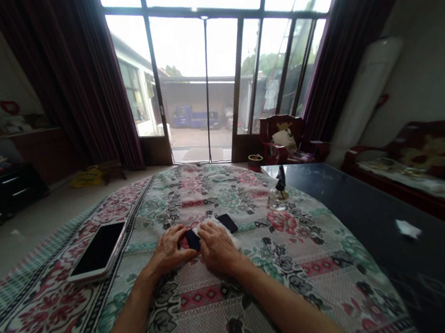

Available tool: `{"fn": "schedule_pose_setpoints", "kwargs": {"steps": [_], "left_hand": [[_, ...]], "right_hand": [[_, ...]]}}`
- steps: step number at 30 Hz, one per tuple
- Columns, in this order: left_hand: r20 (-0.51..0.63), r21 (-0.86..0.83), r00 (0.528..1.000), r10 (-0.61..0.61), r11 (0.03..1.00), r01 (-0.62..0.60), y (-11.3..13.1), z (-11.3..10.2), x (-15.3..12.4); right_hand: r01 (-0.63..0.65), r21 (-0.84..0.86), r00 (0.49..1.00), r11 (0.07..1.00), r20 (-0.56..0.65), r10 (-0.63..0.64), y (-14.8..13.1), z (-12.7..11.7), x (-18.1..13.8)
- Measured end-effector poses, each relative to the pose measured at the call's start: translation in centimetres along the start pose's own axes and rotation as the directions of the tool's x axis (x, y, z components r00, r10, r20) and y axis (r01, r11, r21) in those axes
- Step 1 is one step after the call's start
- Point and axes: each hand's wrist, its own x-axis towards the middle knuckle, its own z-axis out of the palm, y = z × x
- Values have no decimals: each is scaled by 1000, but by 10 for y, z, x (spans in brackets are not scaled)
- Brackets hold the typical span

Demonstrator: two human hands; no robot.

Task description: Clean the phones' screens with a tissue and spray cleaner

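On the patterned tablecloth [191,186], a small dark navy flat piece [193,240] lies between my two hands. My left hand [171,247] has its fingers and thumb curved around the left side of that piece, gripping its edges. My right hand [218,248] is closed over a crumpled white tissue or cloth [235,241] and presses on the piece's right side; its fingertips partly cover it. Just beyond my right hand lies a second dark rectangular piece [227,223], flat on the tablecloth.
Left of my arms lies a white-framed device with a black screen [99,249]. A dark figurine on a clear base [280,184] stands at the far right of the cloth. A black table [340,209] adjoins, bearing a white scrap [409,229]. Glass doors stand beyond.
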Motion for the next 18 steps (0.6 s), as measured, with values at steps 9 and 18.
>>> {"fn": "schedule_pose_setpoints", "kwargs": {"steps": [9,18], "left_hand": [[40,81,999,9,997,-12,-2,-1,1],[97,67,995,23,997,-29,-3,-6,3]], "right_hand": [[130,15,991,991,37,-131,-5,0,3],[-346,-71,938,936,-51,343,44,-11,6]]}}
